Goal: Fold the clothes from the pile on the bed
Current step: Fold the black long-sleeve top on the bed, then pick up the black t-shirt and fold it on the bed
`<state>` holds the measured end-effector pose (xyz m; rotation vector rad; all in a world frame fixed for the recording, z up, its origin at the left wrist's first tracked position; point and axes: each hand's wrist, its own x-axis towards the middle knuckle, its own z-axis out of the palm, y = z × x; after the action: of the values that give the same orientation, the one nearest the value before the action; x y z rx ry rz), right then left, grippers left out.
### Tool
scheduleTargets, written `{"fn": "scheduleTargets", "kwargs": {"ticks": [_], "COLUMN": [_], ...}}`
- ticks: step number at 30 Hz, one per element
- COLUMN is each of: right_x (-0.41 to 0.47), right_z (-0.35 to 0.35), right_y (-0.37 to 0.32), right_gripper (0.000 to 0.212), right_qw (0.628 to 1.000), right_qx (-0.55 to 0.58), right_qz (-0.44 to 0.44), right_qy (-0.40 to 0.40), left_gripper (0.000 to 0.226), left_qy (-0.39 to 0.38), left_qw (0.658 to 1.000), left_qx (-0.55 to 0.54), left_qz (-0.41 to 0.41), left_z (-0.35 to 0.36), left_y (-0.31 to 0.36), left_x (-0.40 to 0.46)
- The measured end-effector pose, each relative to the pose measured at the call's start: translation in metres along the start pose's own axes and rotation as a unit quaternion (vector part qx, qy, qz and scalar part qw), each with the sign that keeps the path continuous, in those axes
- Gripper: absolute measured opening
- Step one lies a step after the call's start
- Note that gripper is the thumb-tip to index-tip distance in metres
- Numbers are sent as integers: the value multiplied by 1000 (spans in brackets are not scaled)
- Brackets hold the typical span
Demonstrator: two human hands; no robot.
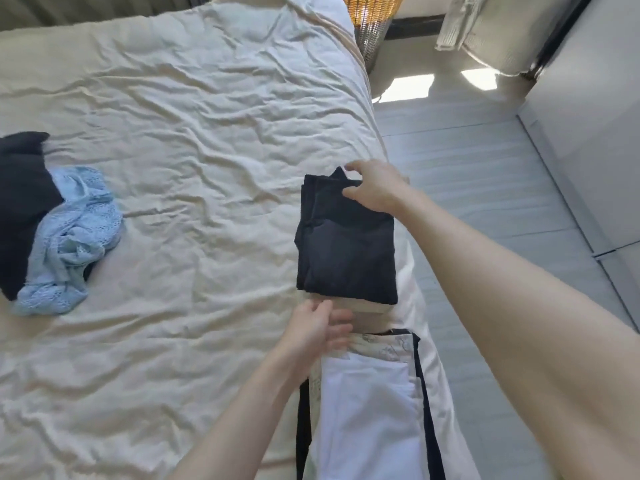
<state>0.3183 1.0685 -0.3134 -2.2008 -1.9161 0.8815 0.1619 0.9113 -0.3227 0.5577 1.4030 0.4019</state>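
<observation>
Right hand point(375, 188) fingers pinch folded dark garment point(346, 240) corner; left hand point(317, 327) open below; stack near bed point(173, 133) edge may slide off.

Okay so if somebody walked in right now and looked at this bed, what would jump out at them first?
Probably the folded dark garment near the bed's right edge, with the right hand on its far corner and the left hand at its near edge. Next, the unfolded pile at far left: a light blue knit tangled with a dark piece on the wrinkled cream sheet. Nearest the camera sits a folded stack topped with white fabric.
</observation>
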Motion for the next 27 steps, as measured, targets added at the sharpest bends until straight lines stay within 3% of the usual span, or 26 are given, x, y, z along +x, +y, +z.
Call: {"fn": "scheduleTargets", "kwargs": {"ticks": [1,3,5,6,7,9,13,17,23,27], "right_x": [-2,-18,-45,-58,-69,-83,-87,-87,-128,-188], "right_z": [15,43,67,78,89,107,127,122,89,107], "right_y": [4,17,29,35,42,55,75,70,10,-44], "right_gripper": [51,50,48,47,48,48,50,51,55,52], "right_qw": [1000,996,987,983,981,981,991,995,991,981], "right_qx": [-16,0,30,39,36,-4,-83,-90,-77,-47], "right_qz": [-1,-26,-48,-54,-62,-78,-48,-27,-84,-167], "right_qy": [12,81,151,170,180,176,94,37,71,89], "left_gripper": [24,28,21,14,21,47,59,60,57,57], "left_qy": [21,104,217,246,253,198,96,54,83,130], "left_qw": [996,954,856,797,740,675,612,626,721,776], "left_qx": [91,252,353,391,439,550,715,733,596,541], "left_qz": [12,128,310,389,441,450,324,262,342,299], "left_z": [-5,-17,-26,-29,-29,-28,-26,-26,-66,-130], "left_y": [-3,-10,-6,-2,2,8,-8,0,4,-63], "left_x": [4,10,10,14,21,42,70,68,16,-37]}}
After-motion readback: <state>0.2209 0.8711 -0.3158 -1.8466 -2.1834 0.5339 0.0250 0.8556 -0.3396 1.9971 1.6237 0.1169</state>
